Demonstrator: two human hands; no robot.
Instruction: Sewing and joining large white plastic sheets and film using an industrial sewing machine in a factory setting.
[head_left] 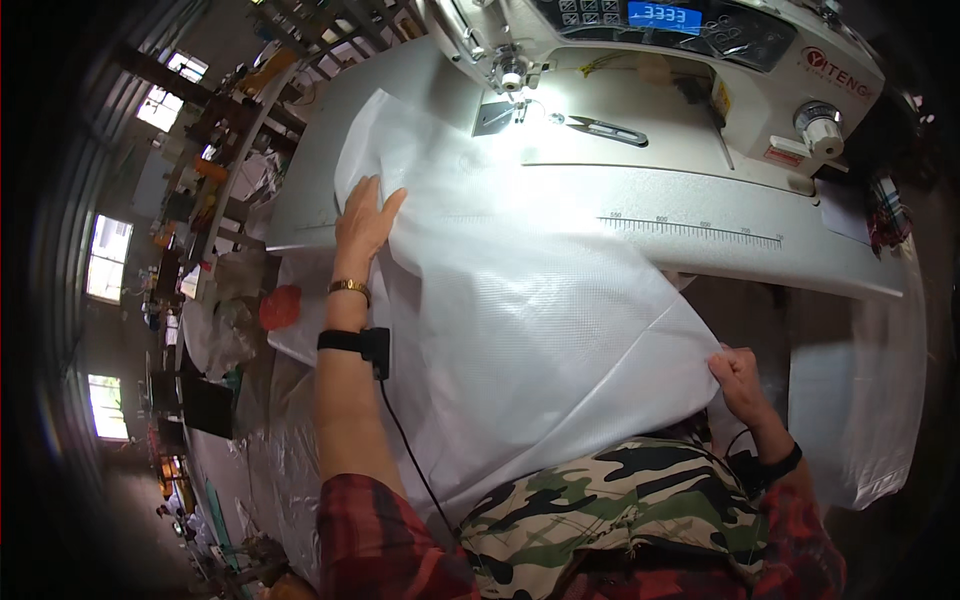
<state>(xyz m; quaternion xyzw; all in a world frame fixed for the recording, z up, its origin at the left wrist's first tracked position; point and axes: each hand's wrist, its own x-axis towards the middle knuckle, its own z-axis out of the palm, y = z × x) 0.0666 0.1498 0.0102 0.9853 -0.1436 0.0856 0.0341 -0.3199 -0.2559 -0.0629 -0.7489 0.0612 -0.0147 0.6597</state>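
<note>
A large sheet of shiny white woven plastic fabric (530,310) spreads from the sewing machine's bed down over my lap. My left hand (368,218) rests on its left part by the table's front edge, fingers stretched out and thumb apart. At the sheet's right corner, my right hand (738,385) is closed, gripping the edge and drawing it out to the right. The sewing machine (690,75) stands beyond the sheet. Its lit needle area (518,105) is just past the sheet's far edge. Thread snips (608,130) lie on the bed, right of the needle.
A measuring scale runs along the front of the grey-white machine table (820,255). Clear plastic sheeting (860,400) hangs at the right. A red bundle (281,307) and crumpled plastic (220,325) lie to the left. A cable runs from my left wrist strap (375,352).
</note>
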